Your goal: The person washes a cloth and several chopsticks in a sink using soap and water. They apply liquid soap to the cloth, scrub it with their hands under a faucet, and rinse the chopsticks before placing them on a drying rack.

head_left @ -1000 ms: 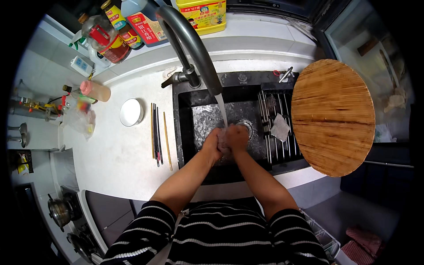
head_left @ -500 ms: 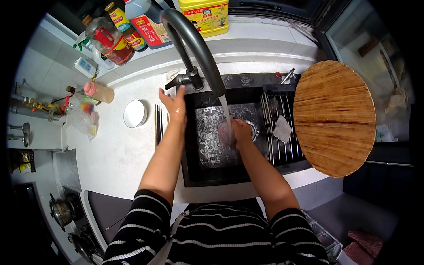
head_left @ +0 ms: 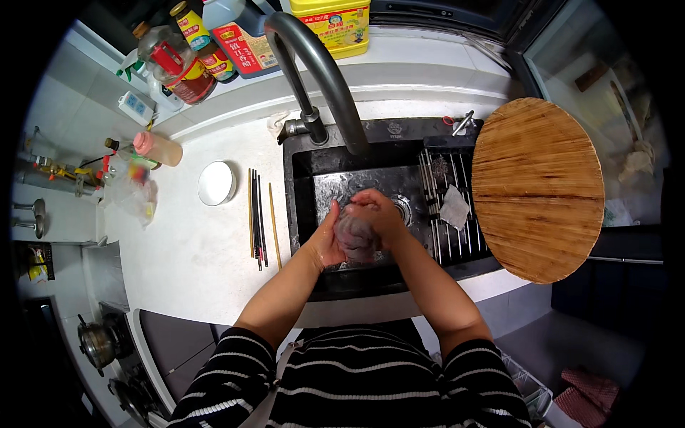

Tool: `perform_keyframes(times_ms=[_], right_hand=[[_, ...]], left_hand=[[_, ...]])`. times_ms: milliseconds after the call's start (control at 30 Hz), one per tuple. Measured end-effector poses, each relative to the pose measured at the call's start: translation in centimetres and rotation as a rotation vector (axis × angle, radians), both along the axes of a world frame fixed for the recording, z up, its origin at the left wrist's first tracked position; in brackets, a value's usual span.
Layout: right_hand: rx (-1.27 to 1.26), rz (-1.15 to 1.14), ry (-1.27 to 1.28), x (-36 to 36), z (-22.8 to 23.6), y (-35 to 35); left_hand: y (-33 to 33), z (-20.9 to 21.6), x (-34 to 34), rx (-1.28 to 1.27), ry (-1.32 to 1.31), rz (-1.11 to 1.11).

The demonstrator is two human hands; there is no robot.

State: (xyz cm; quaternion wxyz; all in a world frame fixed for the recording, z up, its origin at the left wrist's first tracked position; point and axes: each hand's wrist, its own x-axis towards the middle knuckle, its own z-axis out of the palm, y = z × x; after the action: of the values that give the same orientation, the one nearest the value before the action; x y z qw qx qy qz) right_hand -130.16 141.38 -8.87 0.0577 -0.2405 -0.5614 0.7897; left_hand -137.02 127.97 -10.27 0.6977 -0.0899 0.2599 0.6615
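Note:
Over the black sink point(head_left: 399, 139), my left hand point(head_left: 327, 239) and my right hand point(head_left: 378, 212) are pressed together around a wet grey scrubbing cloth point(head_left: 354, 234), squeezing it. The tall dark curved faucet point(head_left: 321, 68) rises behind them, and no water runs from its spout. A drain point(head_left: 402, 208) shows just right of my hands on the sink floor.
A round wooden cutting board point(head_left: 536, 189) covers the sink's right side, over a wire rack point(head_left: 446, 207) with a small cloth. Chopsticks point(head_left: 257, 214) and a white bowl point(head_left: 215, 183) lie on the counter to the left. Sauce bottles point(head_left: 189, 60) and a yellow jug point(head_left: 335, 25) stand behind.
My left hand left the faucet handle and returned to the sink. The water stream stopped. Both hands now close together on the cloth.

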Motion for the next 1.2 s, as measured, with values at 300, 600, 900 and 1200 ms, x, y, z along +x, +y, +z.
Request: perform_keyframes(times_ms=[300, 600, 900, 1200], right_hand=[[0.161, 0.519, -0.068, 1.8, 0.4, 2.1], [-0.049, 0.425, 0.076, 2.2, 3.7, 1.3], [0.187, 0.155, -0.046, 1.9, 3.3, -0.3], [0.25, 0.149, -0.125, 1.3, 2.9, -0.5]], left_hand=[[-1.1, -2.5, 0.6, 0.232, -0.115, -0.213], [0.0, 0.2, 2.7, 0.048, -0.09, -0.308], [2.1, 4.5, 3.2, -0.316, 0.499, -0.53], [3.2, 7.7, 3.7, -0.5, 1.039, -0.549]])
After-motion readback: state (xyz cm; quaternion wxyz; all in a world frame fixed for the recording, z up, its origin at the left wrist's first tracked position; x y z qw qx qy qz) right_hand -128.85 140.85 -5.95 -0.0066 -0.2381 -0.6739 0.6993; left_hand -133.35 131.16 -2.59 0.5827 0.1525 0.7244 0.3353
